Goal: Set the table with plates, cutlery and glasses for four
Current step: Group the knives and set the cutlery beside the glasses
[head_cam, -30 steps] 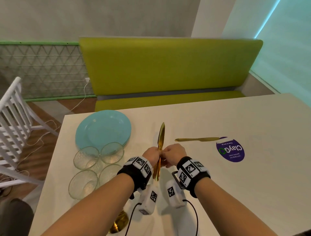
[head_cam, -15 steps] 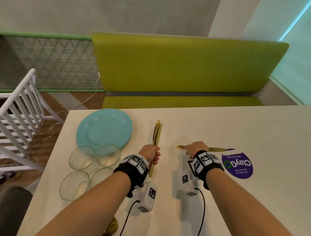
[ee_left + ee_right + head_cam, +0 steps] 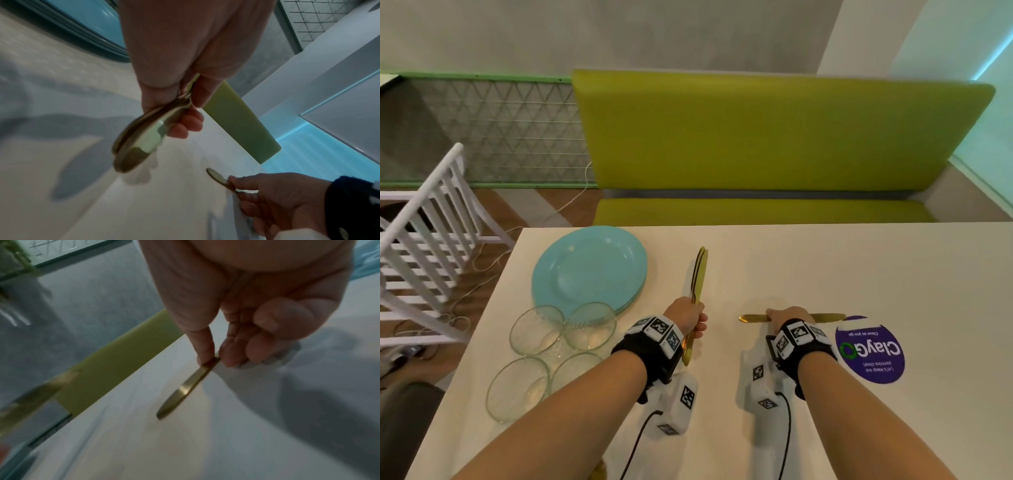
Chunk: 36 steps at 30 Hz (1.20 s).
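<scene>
My left hand (image 3: 688,317) grips a bundle of gold cutlery (image 3: 698,274) upright over the white table (image 3: 825,274); in the left wrist view its handles (image 3: 139,139) stick out below my curled fingers. My right hand (image 3: 789,315) pinches a single gold knife (image 3: 753,318) that lies crosswise on the table; thumb and forefinger hold its handle (image 3: 185,389) in the right wrist view. A stack of turquoise plates (image 3: 589,270) sits at the far left. Several clear glass bowls (image 3: 537,329) stand in front of the plates.
A purple round sticker (image 3: 869,349) is on the table right of my right hand. A green bench (image 3: 774,137) runs along the far edge. A white chair (image 3: 424,212) stands off the left end. Something gold (image 3: 599,474) peeks out at the near edge.
My hands have parted: the right one left the cutlery bundle, moved right and took hold of the lone knife. The left hand keeps the bundle.
</scene>
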Each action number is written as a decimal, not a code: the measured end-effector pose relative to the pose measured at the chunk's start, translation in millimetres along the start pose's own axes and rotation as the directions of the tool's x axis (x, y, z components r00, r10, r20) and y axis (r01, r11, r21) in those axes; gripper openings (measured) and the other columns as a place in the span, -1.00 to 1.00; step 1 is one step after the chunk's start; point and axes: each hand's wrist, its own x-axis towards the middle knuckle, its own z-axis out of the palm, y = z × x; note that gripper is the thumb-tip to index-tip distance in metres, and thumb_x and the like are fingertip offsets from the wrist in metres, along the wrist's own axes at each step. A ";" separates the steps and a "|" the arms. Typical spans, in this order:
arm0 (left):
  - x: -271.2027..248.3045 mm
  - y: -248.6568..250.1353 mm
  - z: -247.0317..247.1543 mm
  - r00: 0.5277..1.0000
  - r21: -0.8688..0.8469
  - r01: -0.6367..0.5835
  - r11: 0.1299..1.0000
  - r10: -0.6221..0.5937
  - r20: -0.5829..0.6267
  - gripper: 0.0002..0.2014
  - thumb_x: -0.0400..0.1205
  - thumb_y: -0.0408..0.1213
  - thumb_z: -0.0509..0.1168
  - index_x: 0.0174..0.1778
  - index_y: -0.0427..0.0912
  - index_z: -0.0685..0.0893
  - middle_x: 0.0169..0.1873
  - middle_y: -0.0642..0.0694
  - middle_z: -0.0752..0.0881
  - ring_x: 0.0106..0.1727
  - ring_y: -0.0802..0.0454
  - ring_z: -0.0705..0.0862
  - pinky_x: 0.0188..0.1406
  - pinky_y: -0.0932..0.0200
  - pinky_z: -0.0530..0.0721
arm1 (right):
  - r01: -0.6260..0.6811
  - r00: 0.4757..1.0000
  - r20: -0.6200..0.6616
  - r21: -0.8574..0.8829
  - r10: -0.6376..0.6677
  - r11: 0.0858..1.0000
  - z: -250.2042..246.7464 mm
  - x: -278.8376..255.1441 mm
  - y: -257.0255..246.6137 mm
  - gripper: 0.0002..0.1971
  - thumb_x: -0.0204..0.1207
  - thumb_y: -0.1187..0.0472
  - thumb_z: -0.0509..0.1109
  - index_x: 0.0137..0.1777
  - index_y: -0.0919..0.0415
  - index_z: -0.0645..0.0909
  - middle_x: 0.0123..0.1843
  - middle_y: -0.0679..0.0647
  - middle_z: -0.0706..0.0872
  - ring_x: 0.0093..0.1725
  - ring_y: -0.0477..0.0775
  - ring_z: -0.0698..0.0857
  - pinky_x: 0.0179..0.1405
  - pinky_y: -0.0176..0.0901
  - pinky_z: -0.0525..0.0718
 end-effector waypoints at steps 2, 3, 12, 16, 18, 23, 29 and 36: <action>-0.8 -1.7 3.6 1.000 0.003 0.008 1.000 -0.008 0.011 -0.90 0.75 -0.36 0.05 0.04 -0.32 0.43 -0.36 -0.12 0.52 -0.42 0.04 0.49 -0.41 0.20 0.52 | 0.033 0.997 0.072 -0.040 -0.030 0.999 0.1 -7.6 7.9 -0.58 0.67 0.11 0.11 0.52 0.07 0.39 0.38 0.14 0.60 0.35 0.16 0.60 0.30 -0.12 0.56; -1.4 -3.1 5.2 1.000 0.002 0.011 1.000 -0.011 0.021 -0.90 0.75 -0.36 0.06 0.05 -0.32 0.43 -0.37 -0.13 0.52 -0.43 0.03 0.50 -0.42 0.19 0.52 | 0.021 0.998 0.058 -0.065 -0.017 0.998 1.4 -9.7 9.1 -0.60 0.65 0.11 0.13 0.46 0.09 0.45 0.35 0.13 0.62 0.34 0.16 0.61 0.29 -0.11 0.56; -17.1 -16.5 5.5 0.996 -0.004 0.039 0.999 -0.039 0.075 -0.80 0.73 -0.45 0.02 -0.19 -0.31 0.46 -0.35 -0.18 0.53 -0.41 -0.04 0.52 -0.45 0.15 0.55 | -0.053 0.998 0.040 0.075 0.051 0.996 3.2 -19.6 41.7 -0.67 0.49 0.14 0.36 0.13 0.38 0.67 0.02 0.25 0.74 -0.13 0.20 0.67 -0.05 -0.10 0.71; -28.4 -21.6 1.1 0.995 0.042 0.047 0.998 -0.051 0.091 -0.80 0.74 -0.43 0.03 -0.17 -0.33 0.48 -0.33 -0.19 0.55 -0.38 -0.05 0.55 -0.37 0.11 0.59 | -0.060 0.998 -0.032 -0.074 0.058 0.995 -1.3 -43.8 46.7 -0.72 0.57 0.17 0.30 0.14 0.35 0.66 0.21 0.30 0.71 0.11 0.26 0.69 -0.11 -0.17 0.53; -36.7 -24.2 -1.7 0.993 0.059 0.026 0.998 -0.032 0.116 -0.84 0.74 -0.43 0.04 0.09 -0.38 0.50 -0.31 -0.19 0.57 -0.36 -0.05 0.58 -0.36 0.10 0.62 | -0.035 0.999 -0.044 -0.145 0.028 0.989 -3.2 -57.5 48.6 -0.73 0.64 0.15 0.21 0.17 0.28 0.63 0.31 0.22 0.67 0.30 0.20 0.65 0.09 -0.14 0.58; -56.3 -30.9 -3.3 0.979 0.043 -0.013 0.999 0.004 0.201 -0.68 0.74 -0.40 0.04 0.38 -0.47 0.42 -0.29 -0.19 0.57 -0.36 -0.06 0.59 -0.40 0.11 0.63 | 0.113 0.987 0.105 0.076 -0.120 0.991 -3.8 -93.3 53.1 -0.80 0.64 0.25 0.23 0.05 0.31 0.66 0.00 0.21 0.77 -0.28 0.03 0.69 -0.20 -0.10 0.69; -84.8 -39.5 15.2 0.940 0.032 -0.037 0.999 0.024 0.340 -0.67 0.75 -0.35 0.07 0.36 -0.48 0.45 -0.14 -0.24 0.64 -0.25 -0.09 0.62 -0.20 0.05 0.68 | 0.160 0.956 0.233 0.105 -0.180 0.982 -12.7 -150.3 59.9 -0.85 0.62 0.26 0.29 -0.19 0.17 0.60 -0.28 0.06 0.69 -0.42 -0.04 0.60 -0.47 -0.29 0.52; -128.3 -46.4 39.9 0.883 0.022 -0.134 0.991 0.110 0.456 -0.85 0.72 -0.37 0.12 -0.02 -0.34 0.57 -0.12 -0.32 0.64 -0.15 -0.22 0.68 -0.02 -0.10 0.71 | 0.216 0.944 0.253 0.014 -0.212 0.976 -40.9 -174.1 84.2 -0.87 0.62 0.23 0.28 -0.12 0.17 0.63 -0.25 0.05 0.72 -0.39 -0.06 0.59 -0.42 -0.30 0.52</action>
